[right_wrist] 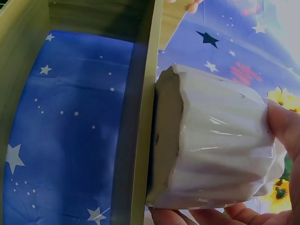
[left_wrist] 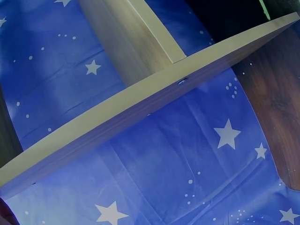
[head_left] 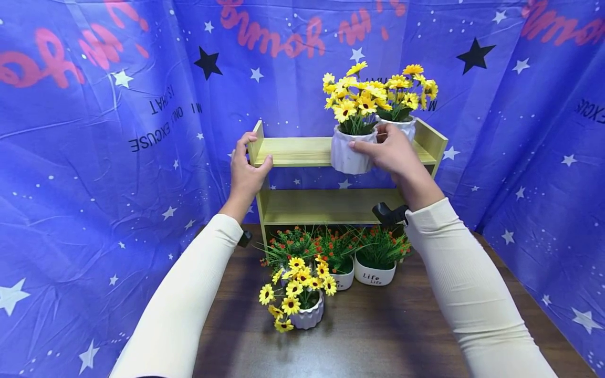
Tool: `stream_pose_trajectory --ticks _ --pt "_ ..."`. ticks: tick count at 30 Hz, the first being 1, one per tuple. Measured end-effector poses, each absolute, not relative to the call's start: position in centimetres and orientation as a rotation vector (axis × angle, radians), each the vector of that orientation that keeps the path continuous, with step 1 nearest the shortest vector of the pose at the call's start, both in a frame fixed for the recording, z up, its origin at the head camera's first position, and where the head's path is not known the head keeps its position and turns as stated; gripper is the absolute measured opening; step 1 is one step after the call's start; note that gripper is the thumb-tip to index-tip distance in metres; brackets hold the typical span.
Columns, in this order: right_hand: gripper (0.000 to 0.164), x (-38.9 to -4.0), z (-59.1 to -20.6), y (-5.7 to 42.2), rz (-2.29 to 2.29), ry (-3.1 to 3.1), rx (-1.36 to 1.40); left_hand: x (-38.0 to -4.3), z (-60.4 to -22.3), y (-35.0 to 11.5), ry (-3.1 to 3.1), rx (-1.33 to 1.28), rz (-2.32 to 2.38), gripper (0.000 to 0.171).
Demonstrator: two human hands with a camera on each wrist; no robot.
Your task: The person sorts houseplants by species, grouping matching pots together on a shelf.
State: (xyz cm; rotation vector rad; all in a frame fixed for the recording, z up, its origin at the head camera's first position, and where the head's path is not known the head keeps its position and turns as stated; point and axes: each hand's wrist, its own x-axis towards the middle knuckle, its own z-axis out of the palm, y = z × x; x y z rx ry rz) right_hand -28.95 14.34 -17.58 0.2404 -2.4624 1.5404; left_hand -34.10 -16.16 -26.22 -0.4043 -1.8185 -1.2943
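My right hand [head_left: 397, 157] grips a white fluted flowerpot [head_left: 352, 152] of yellow artificial daisies by its rim, thumb in front. In the right wrist view the pot [right_wrist: 220, 140] shows its underside, close against the front edge of the top board. The wooden shelf rack [head_left: 298, 149] has two boards in sight. Its left side panel is held near the top by my left hand [head_left: 248, 173], fingers outside and thumb at the front. The left wrist view shows that panel [left_wrist: 112, 108] but hardly any of the hand. A second white pot [head_left: 404, 128] of yellow daisies stands on the top board's right end, partly hidden.
Below the rack, white planters [head_left: 375, 272] of red-flecked greenery stand on the dark wooden table [head_left: 378, 336]. Before them is another white pot [head_left: 308, 312] with yellow daisies leaning left. A blue star-printed curtain [head_left: 142, 210] surrounds the table.
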Motion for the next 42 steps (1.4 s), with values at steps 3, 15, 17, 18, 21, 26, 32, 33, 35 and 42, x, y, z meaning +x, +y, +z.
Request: stream_pose_trajectory --ticks 3,15,17,18,21,26,32,33,35,42 --pt "0.088 -29.4 -17.4 14.1 1.564 -2.48 0.253 -34.2 -26.2 -16.3 -1.825 -0.401 -1.282 0.049" --pt "0.088 -31.5 -16.9 12.8 1.52 -2.549 0.205 -34.1 -26.4 -16.2 -1.83 -0.423 -1.283 0.049" --pt "0.088 -31.8 -16.8 12.7 1.512 -2.563 0.19 -34.1 -26.4 -16.2 -1.823 -0.425 -1.276 0.049" --pt "0.088 -31.9 -16.8 12.7 1.51 -2.565 0.188 -34.1 -26.4 -16.2 -1.824 -0.42 -1.27 0.049" --pt "0.088 -32.3 -16.7 12.4 1.521 -2.559 0.186 -34.1 -26.3 -16.3 -1.836 -0.403 -1.263 0.048" --pt "0.093 -32.8 -16.7 11.9 1.581 -2.535 0.177 -34.0 -26.2 -16.3 -1.863 -0.392 -1.273 0.049" --pt "0.093 -33.1 -17.0 11.7 1.563 -2.52 0.171 -33.9 -26.4 -16.2 -1.868 -0.395 -1.27 0.048" --pt "0.093 -33.1 -17.0 11.6 1.555 -2.52 0.169 -33.9 -26.4 -16.2 -1.865 -0.401 -1.269 0.048" --pt "0.092 -33.1 -17.1 11.5 1.533 -2.529 0.155 -34.0 -26.4 -16.2 -1.857 -0.409 -1.261 0.047" --pt "0.09 -32.7 -17.7 11.2 1.614 -2.469 0.158 -34.0 -26.4 -16.3 -1.862 -0.392 -1.266 0.049"
